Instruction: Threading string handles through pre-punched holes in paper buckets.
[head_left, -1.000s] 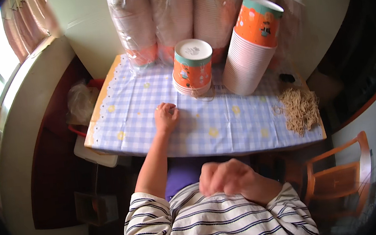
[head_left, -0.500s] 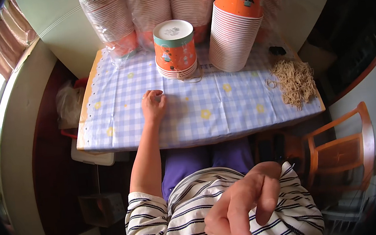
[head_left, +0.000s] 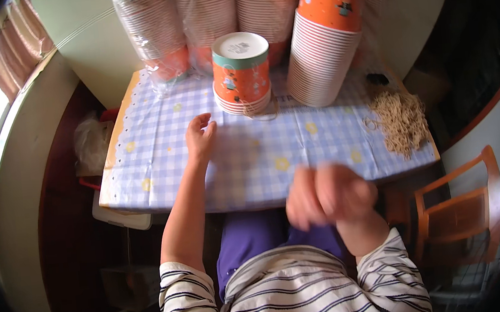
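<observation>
My left hand [head_left: 201, 135] is over the checked tablecloth, its thumb apart from loosely bent fingers and nothing seen between them. Just beyond it stands a short stack of upside-down orange paper cups [head_left: 242, 78], green-banded at the top, with a thin tan strand [head_left: 263, 117] lying at its foot. My right hand [head_left: 331, 195] is raised in front of the table's near edge. Motion smears its fingers, so whether it holds anything is unclear.
A tall, leaning stack of similar paper cups [head_left: 327, 52] stands to the right. Plastic-wrapped cup stacks [head_left: 207, 22] line the back. A tangled heap of tan strands [head_left: 402, 122] lies at the table's right edge. A wooden chair [head_left: 455, 189] is beside the table.
My right hand has swung away from my chest, forward to the table's near edge. The fingers of my left hand have opened slightly. The whole view has shifted a little.
</observation>
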The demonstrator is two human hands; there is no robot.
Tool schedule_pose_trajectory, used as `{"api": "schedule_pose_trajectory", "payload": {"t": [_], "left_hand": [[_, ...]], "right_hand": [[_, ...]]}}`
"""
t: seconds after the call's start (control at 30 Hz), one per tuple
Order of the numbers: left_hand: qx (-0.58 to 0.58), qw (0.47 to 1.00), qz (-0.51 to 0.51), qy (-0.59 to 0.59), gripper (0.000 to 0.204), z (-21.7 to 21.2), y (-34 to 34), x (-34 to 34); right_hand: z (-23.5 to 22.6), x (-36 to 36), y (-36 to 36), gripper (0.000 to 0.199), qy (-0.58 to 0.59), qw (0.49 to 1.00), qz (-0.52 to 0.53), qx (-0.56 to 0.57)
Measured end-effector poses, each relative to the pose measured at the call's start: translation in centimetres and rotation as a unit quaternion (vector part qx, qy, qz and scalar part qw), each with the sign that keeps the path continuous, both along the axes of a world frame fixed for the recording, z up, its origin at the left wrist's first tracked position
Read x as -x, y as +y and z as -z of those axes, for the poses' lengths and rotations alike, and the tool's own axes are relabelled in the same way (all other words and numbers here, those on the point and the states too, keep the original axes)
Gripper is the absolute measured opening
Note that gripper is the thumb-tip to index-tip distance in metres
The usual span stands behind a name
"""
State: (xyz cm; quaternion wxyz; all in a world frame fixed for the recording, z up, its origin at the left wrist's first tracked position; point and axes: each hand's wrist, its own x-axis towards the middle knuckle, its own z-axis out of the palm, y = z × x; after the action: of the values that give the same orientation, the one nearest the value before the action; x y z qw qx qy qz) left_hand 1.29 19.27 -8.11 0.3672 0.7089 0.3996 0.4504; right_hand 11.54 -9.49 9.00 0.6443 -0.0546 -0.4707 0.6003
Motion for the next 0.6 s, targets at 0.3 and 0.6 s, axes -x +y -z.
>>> {"api": "schedule_pose_trajectory", "payload": {"t": [0.3,0.6], "left_hand": [[-0.064,0.997,0.034,0.014,0.077,0.6,3.1,-5.8],[0.014,0.991,0.108,-0.073,0.069,-2.2,3.2,-5.4]], "right_hand": [[16.1,-15.8,18.1,0.094,-0.464,0.697,0.53,0.133],[15.6,-16.1,21.4,0.092,-0.453,0.785,0.409,0.102]]}}
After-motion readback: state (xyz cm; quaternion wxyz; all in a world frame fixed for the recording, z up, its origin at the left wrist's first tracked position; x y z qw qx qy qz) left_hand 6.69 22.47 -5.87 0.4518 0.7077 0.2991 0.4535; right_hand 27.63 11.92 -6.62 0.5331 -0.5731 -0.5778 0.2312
